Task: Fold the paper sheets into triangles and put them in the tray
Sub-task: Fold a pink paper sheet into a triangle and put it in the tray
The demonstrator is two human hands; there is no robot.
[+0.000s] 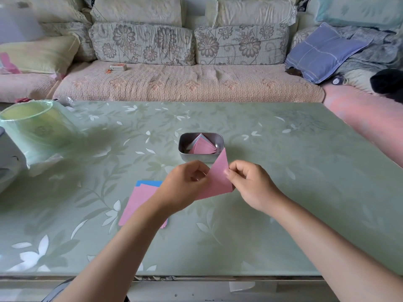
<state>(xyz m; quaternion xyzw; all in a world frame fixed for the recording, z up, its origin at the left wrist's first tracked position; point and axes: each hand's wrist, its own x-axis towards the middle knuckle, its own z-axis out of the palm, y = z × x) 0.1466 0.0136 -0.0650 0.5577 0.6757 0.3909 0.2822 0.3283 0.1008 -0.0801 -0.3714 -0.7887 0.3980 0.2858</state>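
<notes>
head, pink sheet (219,179) overlapping tray (196,157), bin (37,127) left

The left hand (185,184) covers the near-left part of the pink sheet (219,179) it pinches, and its forearm hides the right side of the paper stack (137,203) just behind it. The sheet's tip overlaps the near corner of the tray (192,157) beyond the hands. How many triangles (201,147) lie inside is unclear. Far left of the hands, a white object (8,158) is cut off by the edge.
</notes>
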